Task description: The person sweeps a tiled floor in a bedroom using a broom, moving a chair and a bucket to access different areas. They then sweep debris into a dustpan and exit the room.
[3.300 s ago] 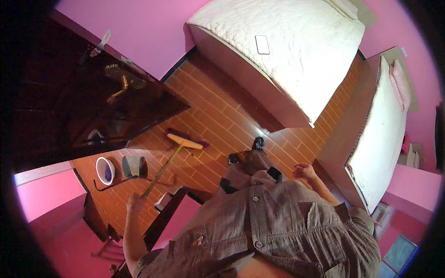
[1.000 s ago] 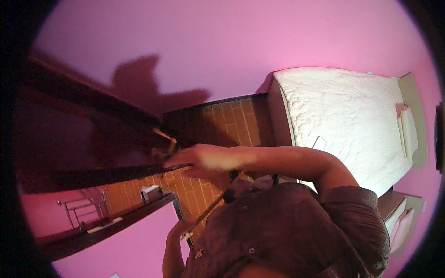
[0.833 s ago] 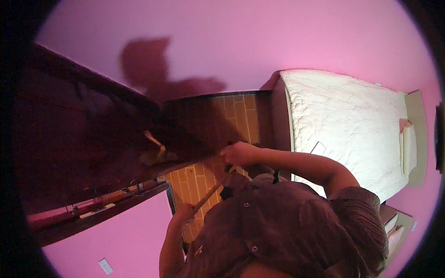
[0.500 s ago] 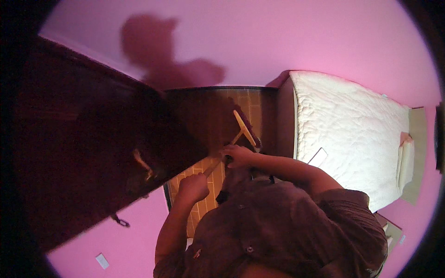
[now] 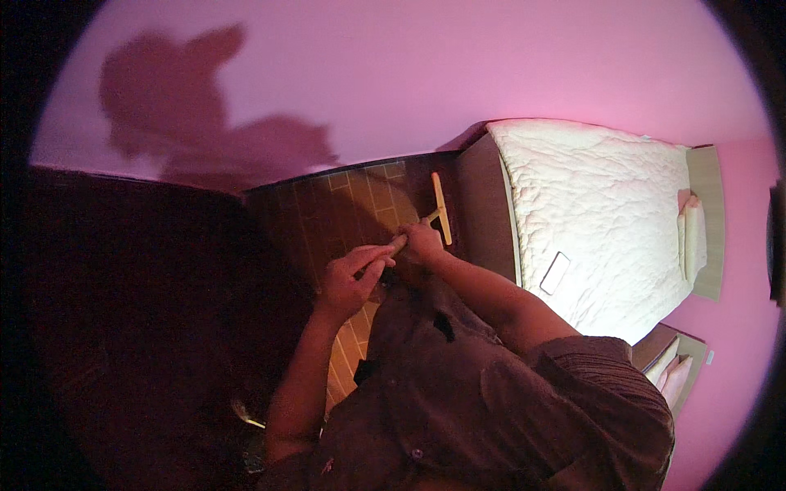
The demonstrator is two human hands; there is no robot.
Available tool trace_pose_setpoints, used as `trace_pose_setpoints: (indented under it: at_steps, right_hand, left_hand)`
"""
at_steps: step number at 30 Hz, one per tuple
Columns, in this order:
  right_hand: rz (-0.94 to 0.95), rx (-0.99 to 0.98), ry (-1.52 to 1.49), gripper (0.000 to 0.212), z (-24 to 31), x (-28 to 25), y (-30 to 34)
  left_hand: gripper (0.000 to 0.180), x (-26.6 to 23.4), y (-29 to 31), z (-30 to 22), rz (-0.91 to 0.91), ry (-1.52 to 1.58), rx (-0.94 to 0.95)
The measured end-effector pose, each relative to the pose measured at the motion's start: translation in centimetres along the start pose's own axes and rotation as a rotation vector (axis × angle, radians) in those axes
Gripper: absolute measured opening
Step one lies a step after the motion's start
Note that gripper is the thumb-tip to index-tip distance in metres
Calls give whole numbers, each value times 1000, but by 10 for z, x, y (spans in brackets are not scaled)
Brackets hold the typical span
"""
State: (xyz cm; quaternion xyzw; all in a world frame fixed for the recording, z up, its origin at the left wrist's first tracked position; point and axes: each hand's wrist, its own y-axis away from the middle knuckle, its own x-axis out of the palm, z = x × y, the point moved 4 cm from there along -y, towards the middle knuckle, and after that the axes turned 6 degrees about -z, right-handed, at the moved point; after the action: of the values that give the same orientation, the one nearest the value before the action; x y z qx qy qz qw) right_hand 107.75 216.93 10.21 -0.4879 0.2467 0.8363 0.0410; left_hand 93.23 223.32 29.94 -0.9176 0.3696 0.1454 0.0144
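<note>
A broom [image 5: 443,214] with a wooden handle and a long, narrow head is over the floor at the foot of the bed. My right hand [image 5: 422,244] is wrapped round its handle, below the upper end. My left hand [image 5: 354,277] is at the handle's upper end, its fingers fairly straight and its thumb on the near side, in a loose grip. The broom's bristles are hard to make out against the dark floor.
A bed [image 5: 589,204] with a white quilted cover stands to the right, a phone-like white rectangle [image 5: 555,272] on it. The brown tiled floor [image 5: 360,196] meets a pink wall [image 5: 409,74] ahead. A large dark surface [image 5: 147,295] fills the left.
The view has turned, and the bed sits further left in it. The broom head has swung more upright beside the bed. My left hand's fingers have loosened and straightened on the handle.
</note>
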Motion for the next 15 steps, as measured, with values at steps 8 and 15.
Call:
trace_pose_setpoints:
  at_steps: [8,15]
  right_hand:
    - [-118,201,-136,26,-37,26,-104]
    - [98,215,-58,36,-40,93,-187]
  left_hand:
    - [21,-4,-114,93,-28,436,-140]
    - [20,-26,-161,177,-216,504,-265]
